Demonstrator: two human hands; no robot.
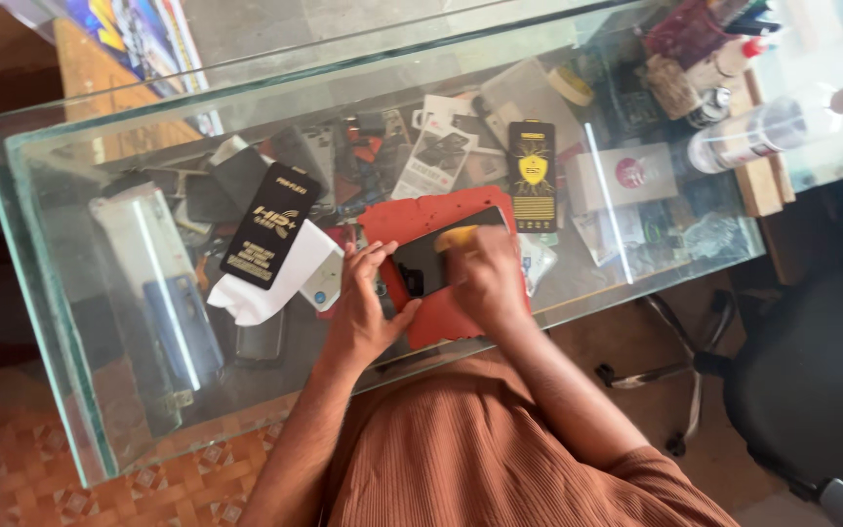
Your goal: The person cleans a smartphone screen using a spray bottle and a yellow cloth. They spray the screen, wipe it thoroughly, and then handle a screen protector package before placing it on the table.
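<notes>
A dark smartphone (438,256) lay screen-up on a red work mat (412,217) on the glass-topped counter (80,322), its long axis running from lower left to upper right. The left hand (368,310), fingers curled, steadied the phone's lower-left end. The right hand (490,278), closed on a yellow squeegee card (458,237), pressed it against the screen's right half.

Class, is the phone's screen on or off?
Off: the phone on the red mat shows a dark, unlit screen between both hands.
</notes>
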